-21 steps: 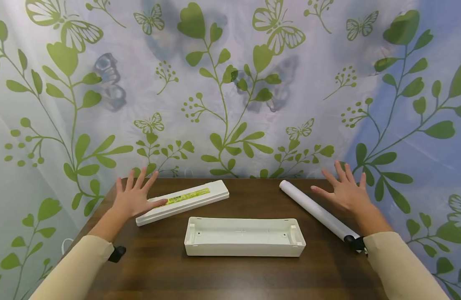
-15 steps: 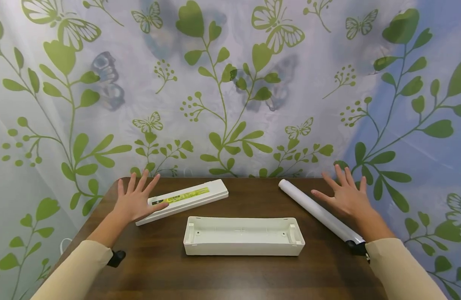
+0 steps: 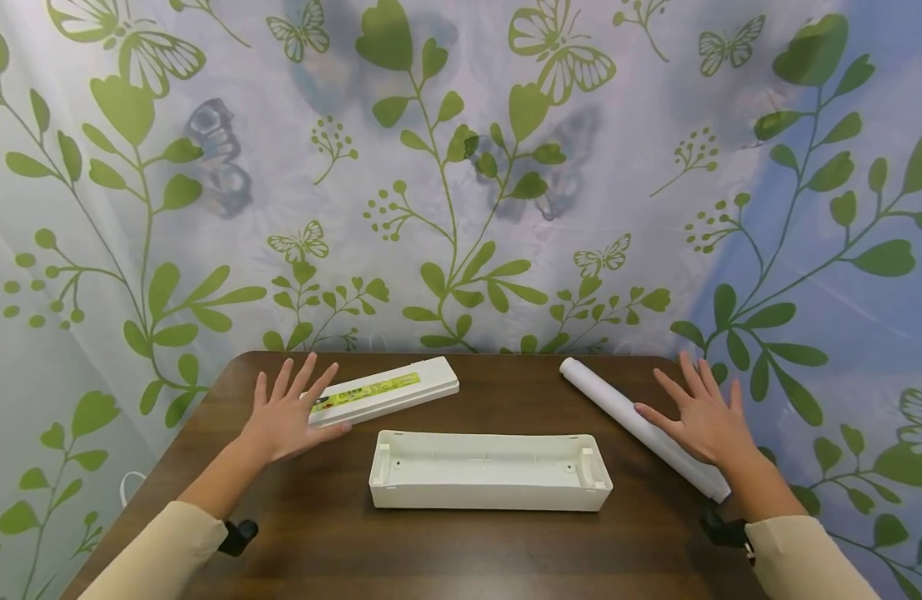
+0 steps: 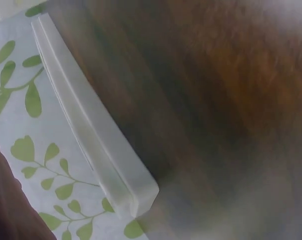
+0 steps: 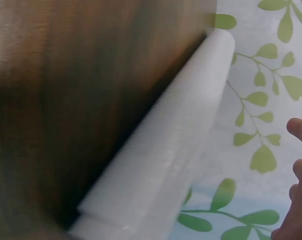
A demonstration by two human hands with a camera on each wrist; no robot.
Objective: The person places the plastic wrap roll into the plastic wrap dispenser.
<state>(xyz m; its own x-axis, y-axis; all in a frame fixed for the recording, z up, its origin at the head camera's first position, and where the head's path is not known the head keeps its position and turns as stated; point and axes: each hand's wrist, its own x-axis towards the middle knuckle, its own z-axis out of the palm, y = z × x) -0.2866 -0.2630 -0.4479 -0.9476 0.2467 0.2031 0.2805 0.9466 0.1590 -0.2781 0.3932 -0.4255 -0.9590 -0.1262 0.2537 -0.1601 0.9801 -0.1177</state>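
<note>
My left hand (image 3: 283, 421), fingers spread, hovers over the left end of a long white lid (image 3: 389, 389) with a yellow-green label. That lid shows along its side in the left wrist view, apart from the hand. Spread in the same way, my right hand (image 3: 704, 421) is beside and partly above a white roll of film (image 3: 641, 425), which lies slanted on the table. The right wrist view shows the roll (image 5: 160, 145) with a loose edge near its close end. Between the hands sits an open, hollow white box (image 3: 491, 497). Neither hand holds anything.
Everything lies on a dark brown wooden table (image 3: 461, 554). Behind it hangs a curtain (image 3: 476, 208) printed with green leaves and butterflies. A thin white cable (image 3: 128, 483) shows past the table's left edge.
Both hands have shifted slightly to the right and lower in the head view, fingers still spread. The lid, box and roll lie where they were.
</note>
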